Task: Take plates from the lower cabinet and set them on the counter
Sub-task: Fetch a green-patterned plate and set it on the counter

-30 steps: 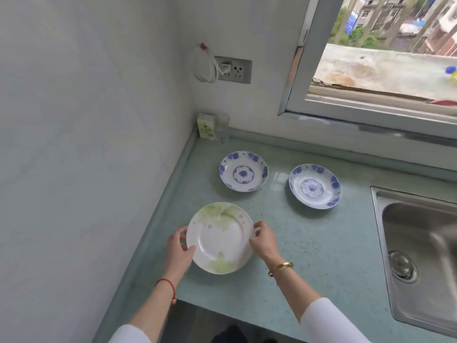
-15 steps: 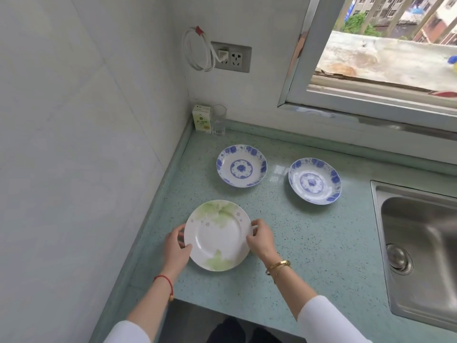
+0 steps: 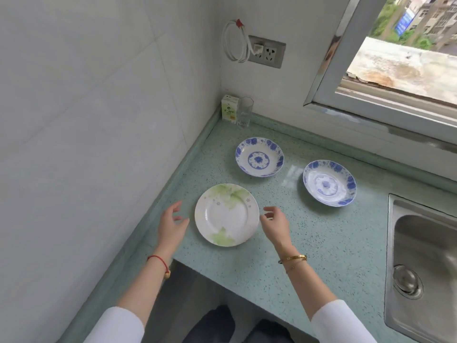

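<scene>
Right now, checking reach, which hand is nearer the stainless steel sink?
Right. The right hand lies between the round green-leafed white plate and sink; left hand sits beyond that plate.

1. The green-leaf plate (image 3: 226,215) is round and white, with pale green leaf prints at its far and near rim and a few small star marks. It lies flat, face up, on the counter (image 3: 309,243), near the front edge.
2. The left blue plate (image 3: 259,157) is white and fairly deep, with a blue floral band round the rim and a blue medallion in the middle. It sits face up farther back, beyond the green-leaf plate.
3. The right blue plate (image 3: 329,183) has the same pattern and sits face up to the right of its twin, a little nearer the front.
4. The counter is pale green, speckled and glossy. The three plates stand apart on it, none touching another.
</scene>
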Demonstrator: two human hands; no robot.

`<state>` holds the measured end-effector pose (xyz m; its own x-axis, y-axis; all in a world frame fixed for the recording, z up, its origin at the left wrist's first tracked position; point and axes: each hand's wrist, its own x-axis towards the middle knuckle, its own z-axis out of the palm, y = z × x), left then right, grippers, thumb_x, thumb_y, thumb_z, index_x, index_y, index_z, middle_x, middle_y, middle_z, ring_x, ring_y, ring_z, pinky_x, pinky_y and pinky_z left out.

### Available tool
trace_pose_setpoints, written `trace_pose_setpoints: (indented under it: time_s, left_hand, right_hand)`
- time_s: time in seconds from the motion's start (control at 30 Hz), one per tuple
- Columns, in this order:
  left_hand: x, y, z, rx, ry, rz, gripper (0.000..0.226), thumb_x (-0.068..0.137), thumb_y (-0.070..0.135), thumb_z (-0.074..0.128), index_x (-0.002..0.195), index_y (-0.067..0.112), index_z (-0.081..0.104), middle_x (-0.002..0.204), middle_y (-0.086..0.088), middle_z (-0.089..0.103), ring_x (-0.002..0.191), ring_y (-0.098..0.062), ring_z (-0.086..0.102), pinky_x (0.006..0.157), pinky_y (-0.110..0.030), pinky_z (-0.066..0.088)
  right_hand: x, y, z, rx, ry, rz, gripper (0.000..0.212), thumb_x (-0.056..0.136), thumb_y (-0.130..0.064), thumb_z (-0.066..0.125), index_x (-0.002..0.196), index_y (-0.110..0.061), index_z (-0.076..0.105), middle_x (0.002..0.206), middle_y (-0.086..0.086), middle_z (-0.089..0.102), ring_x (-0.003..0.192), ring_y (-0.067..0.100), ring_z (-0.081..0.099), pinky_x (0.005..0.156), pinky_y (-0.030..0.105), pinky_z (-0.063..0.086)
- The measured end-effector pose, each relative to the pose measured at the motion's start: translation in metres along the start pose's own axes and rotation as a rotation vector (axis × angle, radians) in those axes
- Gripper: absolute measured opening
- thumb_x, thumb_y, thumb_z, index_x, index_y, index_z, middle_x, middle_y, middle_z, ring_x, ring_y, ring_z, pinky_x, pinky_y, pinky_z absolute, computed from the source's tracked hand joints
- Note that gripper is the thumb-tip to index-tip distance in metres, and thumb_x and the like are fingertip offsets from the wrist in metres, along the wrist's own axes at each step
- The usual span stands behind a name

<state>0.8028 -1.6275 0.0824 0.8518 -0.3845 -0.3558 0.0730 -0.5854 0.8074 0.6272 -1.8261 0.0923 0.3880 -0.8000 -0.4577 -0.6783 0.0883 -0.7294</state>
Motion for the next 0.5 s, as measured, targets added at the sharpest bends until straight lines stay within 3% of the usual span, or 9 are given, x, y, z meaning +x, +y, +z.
trace_pose_setpoints:
  time_s: [0.2,0.37,0.5]
  left_hand:
    - [-0.082,0.006,-0.001,-0.162,0.195,0.046,0.044,0.089,0.009,0.062,0.131,0.021,0.057,0.131,0.005,0.058,0.106,-0.013,0.060,0.091,-0.026,0.044]
    - [-0.169,-0.002,0.010,-0.317,0.383,0.024,0.041,0.089,0.007,0.062,0.128,0.019,0.059,0.117,0.003,0.064,0.096,-0.001,0.061,0.100,-0.042,0.051]
    - [-0.248,-0.020,0.014,-0.448,0.595,-0.023,0.042,0.090,0.002,0.060,0.130,0.013,0.057,0.116,-0.004,0.064,0.092,-0.006,0.062,0.099,-0.050,0.050]
  right_hand:
    - [-0.038,-0.006,-0.021,0.145,-0.167,-0.207,0.025,0.090,-0.019,0.057,0.114,-0.016,0.065,0.103,0.001,0.068,0.096,0.018,0.065,0.089,0.042,0.057]
    - [-0.079,0.000,-0.031,0.189,-0.395,-0.332,0.022,0.091,-0.020,0.057,0.111,-0.021,0.065,0.107,0.003,0.069,0.100,0.022,0.066,0.089,0.039,0.057]
    - [-0.120,0.012,-0.032,0.152,-0.571,-0.430,0.022,0.093,-0.018,0.055,0.114,-0.018,0.063,0.108,0.005,0.068,0.102,0.021,0.065,0.089,0.035,0.057]
